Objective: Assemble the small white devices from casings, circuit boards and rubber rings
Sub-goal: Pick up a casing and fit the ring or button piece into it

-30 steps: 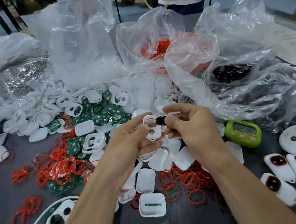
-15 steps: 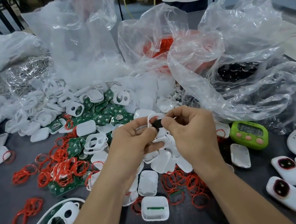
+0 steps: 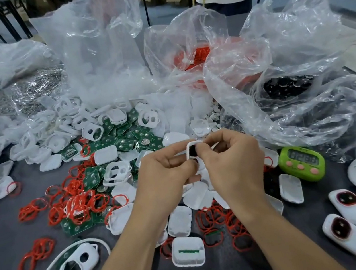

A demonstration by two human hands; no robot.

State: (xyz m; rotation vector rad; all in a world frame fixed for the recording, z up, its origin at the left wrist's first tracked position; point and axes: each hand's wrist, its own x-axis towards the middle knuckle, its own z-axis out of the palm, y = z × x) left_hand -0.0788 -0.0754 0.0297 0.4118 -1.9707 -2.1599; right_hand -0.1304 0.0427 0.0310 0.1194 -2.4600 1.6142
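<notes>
Both hands have drawn closer together since a second ago, and the black piece that the right fingers carried towards the casing now sits in its opening.

At nine o'clock from the hands lies a scatter of red rubber rings (image 3: 75,197), with green circuit boards (image 3: 126,140) heaped at eleven o'clock. The left hand (image 3: 166,171) is curled, thumb and fingers gripping the white casing (image 3: 189,156) from its left side and holding it above the loose shells on the table. The right hand (image 3: 230,161) is curled too, its fingertips pinching the black insert (image 3: 192,150) into the casing's upper opening. Fingers cover the rim, so whether the insert is fully home is hard to say. A green timer (image 3: 301,163) stands at three o'clock, and finished devices (image 3: 346,201) lie at four o'clock.

The risk I see is a skewed fit. Pressure on one edge could tip the insert so that it jams or springs out. It would then drop among the loose shells below, where so small a part is hard to find. Too hard a squeeze from the left hand might also flex the thin casing and spoil the seating.
</notes>
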